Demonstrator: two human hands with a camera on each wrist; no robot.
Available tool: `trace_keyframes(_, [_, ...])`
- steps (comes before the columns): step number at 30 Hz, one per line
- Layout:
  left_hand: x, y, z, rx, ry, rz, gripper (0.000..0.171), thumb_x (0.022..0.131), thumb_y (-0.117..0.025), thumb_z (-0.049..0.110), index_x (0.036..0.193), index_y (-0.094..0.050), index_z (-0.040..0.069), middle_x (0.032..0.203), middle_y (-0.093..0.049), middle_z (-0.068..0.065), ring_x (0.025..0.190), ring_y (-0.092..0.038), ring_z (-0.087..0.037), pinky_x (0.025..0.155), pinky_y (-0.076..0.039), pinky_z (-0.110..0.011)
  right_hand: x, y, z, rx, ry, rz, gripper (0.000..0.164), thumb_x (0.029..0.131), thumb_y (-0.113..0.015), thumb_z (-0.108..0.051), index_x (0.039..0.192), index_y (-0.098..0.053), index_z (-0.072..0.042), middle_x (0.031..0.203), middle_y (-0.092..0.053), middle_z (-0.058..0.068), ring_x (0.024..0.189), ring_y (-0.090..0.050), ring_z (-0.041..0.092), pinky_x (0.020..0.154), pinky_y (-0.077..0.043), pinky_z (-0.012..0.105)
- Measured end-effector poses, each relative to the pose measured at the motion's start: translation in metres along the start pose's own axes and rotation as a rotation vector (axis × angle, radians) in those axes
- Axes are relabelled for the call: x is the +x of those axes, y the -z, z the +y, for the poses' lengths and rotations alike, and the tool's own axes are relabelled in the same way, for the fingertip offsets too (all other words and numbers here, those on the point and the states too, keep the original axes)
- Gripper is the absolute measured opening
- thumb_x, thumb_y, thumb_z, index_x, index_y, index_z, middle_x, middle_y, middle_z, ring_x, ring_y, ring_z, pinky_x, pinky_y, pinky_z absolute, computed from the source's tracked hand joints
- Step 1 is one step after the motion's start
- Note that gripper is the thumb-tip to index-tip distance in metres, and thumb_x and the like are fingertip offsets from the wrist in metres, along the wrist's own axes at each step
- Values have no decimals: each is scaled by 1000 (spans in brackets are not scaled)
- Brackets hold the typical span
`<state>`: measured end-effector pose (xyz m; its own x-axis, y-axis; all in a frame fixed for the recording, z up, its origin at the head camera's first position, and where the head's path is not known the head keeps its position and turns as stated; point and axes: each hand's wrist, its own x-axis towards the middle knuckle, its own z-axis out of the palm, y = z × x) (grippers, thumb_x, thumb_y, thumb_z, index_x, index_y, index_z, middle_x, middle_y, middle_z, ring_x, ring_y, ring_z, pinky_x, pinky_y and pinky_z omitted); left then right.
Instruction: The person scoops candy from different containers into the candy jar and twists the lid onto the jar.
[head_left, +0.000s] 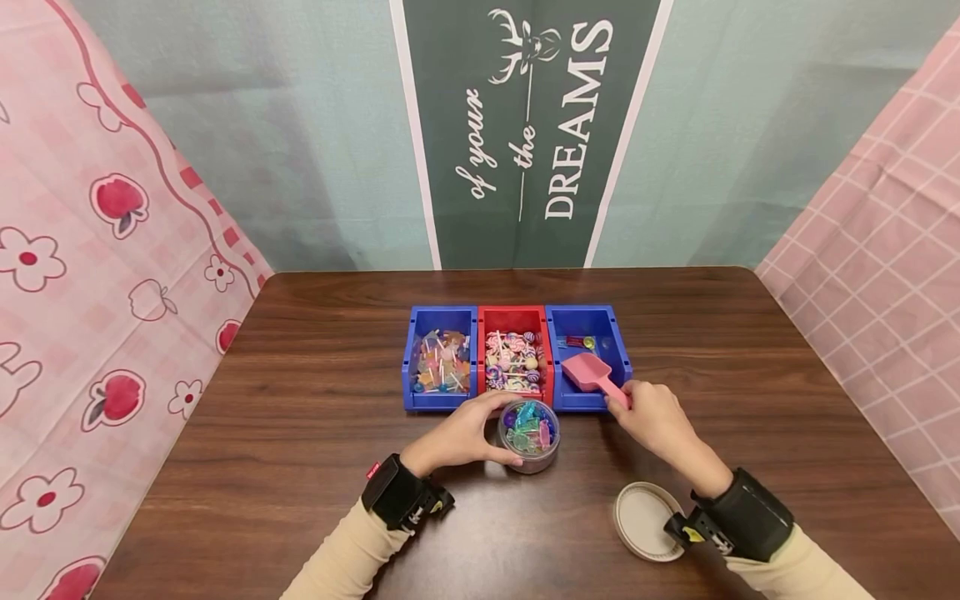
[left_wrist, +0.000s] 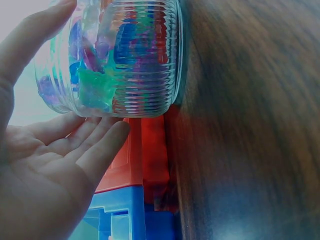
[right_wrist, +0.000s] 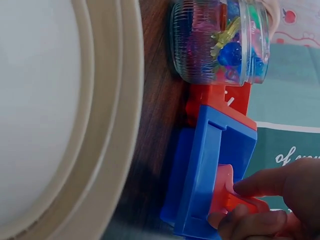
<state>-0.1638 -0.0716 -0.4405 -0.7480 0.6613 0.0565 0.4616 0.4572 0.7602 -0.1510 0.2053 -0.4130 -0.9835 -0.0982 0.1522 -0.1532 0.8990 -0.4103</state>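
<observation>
My left hand (head_left: 467, 431) holds a clear ribbed jar (left_wrist: 145, 60) from its left side, thumb at the near side and fingers at the far side. Colourful wrapped candies (head_left: 530, 427) fill the jar up to its open mouth. In my right hand (head_left: 660, 418) is the handle of a pink scoop (head_left: 587, 371). The scoop's head is over the right blue bin (head_left: 618, 367), where a few candies (head_left: 581, 342) lie toward the back. The right wrist view shows my fingers pinching the scoop (right_wrist: 223, 187) beside that bin's front wall.
A left blue bin (head_left: 410, 379) with stick candies and a red bin (head_left: 550, 375) with lollipops adjoin the right bin. A round cream lid (head_left: 647, 521) lies on the brown table (head_left: 300, 467), near my right wrist. Curtains hang behind and at both sides.
</observation>
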Motion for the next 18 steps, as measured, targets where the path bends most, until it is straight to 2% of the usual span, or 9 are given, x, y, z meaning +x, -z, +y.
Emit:
trace_keyframes(9, [0, 0, -1, -10, 1, 1, 80, 66, -82, 33, 133, -48, 6, 135, -53, -12, 121, -48, -19, 104, -43, -43, -1, -4, 4, 2, -51, -83, 20, 79, -68, -12, 69, -60, 3, 51, -43, 4, 45, -41, 16, 40, -33, 26])
trace_keyframes(18, [0, -1, -2, 6, 0, -7, 79, 67, -82, 34, 134, -48, 7, 135, -52, -11, 121, -48, -19, 103, -44, -42, -2, -5, 5, -22, -62, -94, 26, 79, -69, -15, 61, -56, -2, 50, -42, 2, 46, -41, 17, 41, -31, 26])
